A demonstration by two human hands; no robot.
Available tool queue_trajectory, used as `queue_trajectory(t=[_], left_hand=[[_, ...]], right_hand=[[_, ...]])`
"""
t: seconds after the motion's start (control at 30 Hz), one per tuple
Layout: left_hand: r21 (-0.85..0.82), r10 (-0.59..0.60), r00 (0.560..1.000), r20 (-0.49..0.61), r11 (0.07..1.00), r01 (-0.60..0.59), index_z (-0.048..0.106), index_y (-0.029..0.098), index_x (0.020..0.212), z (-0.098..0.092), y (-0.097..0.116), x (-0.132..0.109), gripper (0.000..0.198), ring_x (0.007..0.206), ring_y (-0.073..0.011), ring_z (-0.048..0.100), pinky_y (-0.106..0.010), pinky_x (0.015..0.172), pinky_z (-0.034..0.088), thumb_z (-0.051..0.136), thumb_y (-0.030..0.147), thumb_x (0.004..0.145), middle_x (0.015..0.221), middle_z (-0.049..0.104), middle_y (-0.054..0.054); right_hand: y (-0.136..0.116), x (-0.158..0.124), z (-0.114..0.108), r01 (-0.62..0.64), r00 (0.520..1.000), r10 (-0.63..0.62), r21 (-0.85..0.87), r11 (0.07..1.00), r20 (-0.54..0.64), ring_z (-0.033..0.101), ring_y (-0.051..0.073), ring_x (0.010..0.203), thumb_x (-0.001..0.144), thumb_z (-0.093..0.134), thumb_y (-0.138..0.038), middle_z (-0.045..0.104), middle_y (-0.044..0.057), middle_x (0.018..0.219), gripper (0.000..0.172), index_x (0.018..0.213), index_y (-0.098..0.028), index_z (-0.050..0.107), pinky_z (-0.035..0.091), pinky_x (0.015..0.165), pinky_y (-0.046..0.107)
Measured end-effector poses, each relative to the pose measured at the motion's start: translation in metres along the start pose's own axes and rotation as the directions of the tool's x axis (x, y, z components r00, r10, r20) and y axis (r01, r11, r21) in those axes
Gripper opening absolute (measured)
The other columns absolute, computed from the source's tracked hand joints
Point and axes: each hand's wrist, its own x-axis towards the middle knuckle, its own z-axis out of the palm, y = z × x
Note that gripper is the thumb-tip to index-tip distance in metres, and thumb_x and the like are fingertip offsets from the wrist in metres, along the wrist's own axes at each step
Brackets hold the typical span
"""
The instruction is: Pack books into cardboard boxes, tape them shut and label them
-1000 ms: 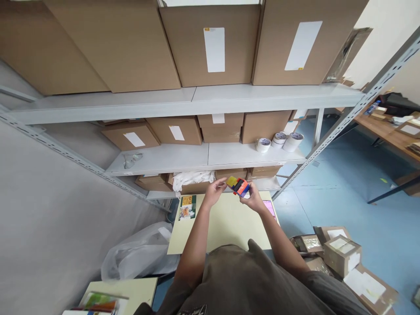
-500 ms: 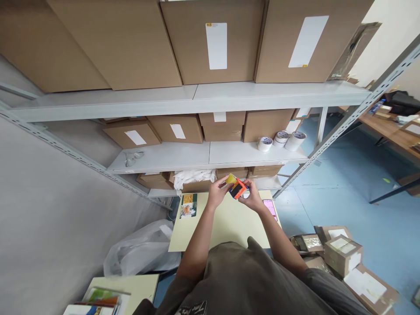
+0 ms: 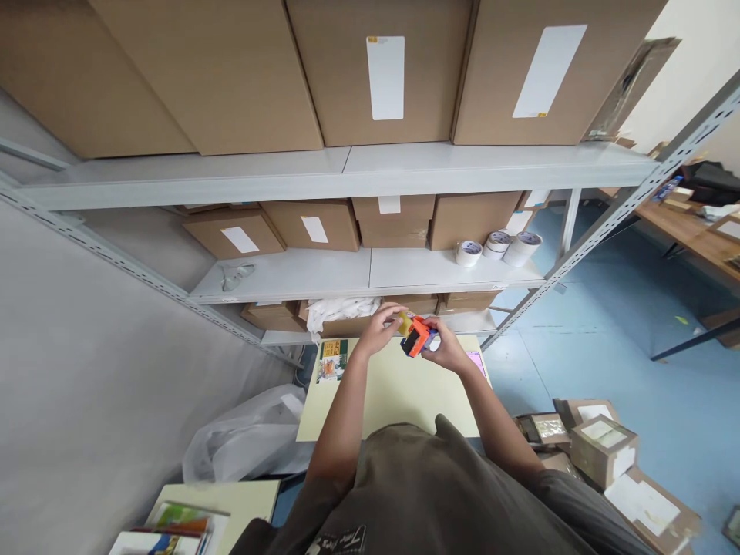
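Observation:
Above the pale yellow table, my right hand holds a small orange and dark blue object by its right side. My left hand is at the left of it, with its fingers closed on a small yellow piece that touches or overlaps the orange object. Finer details of both are too small to tell. A printed card lies on the table at the left, and a pink-screened phone at the right, partly behind my right forearm.
Metal shelves with cardboard boxes stand in front. Tape rolls sit on the middle shelf, white cloth lower down. A plastic bag is at the left, parcels on the floor at the right.
My left hand has moved slightly left, and its fingers are further from the orange object. The orange object has tilted in my right hand.

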Motion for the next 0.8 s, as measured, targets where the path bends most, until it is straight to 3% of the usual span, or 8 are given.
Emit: queue_trajectory(t=[0.13,0.27,0.5,0.8], left_hand=[[0.017,0.035,0.994,0.103,0.999,-0.037,0.083,0.022,0.109,-0.011,0.003,0.01,0.034,0.117,-0.0257,0.069,-0.036,0.094,0.058,0.068,0.05,0.099,0.124,0.071,-0.013],[0.021,0.046,0.995,0.093,0.999,-0.049,0.085,0.022,0.104,-0.015,0.004,0.014,0.032,0.112,-0.0258,0.072,-0.037,0.091,0.059,0.072,0.049,0.097,0.119,0.076,-0.013],[0.054,0.07,0.997,0.031,0.996,-0.072,0.085,0.021,0.093,-0.016,0.007,0.015,0.027,0.102,-0.0239,0.073,-0.034,0.081,0.06,0.078,0.048,0.092,0.113,0.078,-0.011],[0.248,0.144,0.981,-0.13,0.963,-0.109,0.077,0.023,0.095,0.006,0.017,0.001,0.022,0.093,-0.0191,0.066,-0.03,0.08,0.054,0.062,0.037,0.103,0.104,0.072,-0.006]], right_hand=[[-0.007,0.004,-0.008,-0.001,0.999,0.003,-0.045,0.999,0.044,0.07,0.027,0.107,0.068,0.073,-0.016,0.072,0.009,0.127,0.063,0.129,-0.026,0.057,0.057,0.094,0.041],[-0.01,0.005,-0.012,0.023,0.999,-0.02,-0.066,0.998,0.042,0.07,0.027,0.108,0.068,0.073,-0.016,0.072,0.008,0.126,0.064,0.13,-0.027,0.057,0.057,0.093,0.041],[-0.013,0.004,-0.013,0.006,0.999,-0.003,-0.054,0.999,0.055,0.07,0.026,0.108,0.067,0.073,-0.015,0.072,0.007,0.122,0.064,0.128,-0.027,0.058,0.056,0.095,0.041],[-0.011,0.003,-0.014,-0.068,0.997,0.069,-0.01,0.998,0.034,0.07,0.028,0.111,0.069,0.073,-0.016,0.072,0.008,0.125,0.062,0.129,-0.025,0.059,0.056,0.097,0.042]])
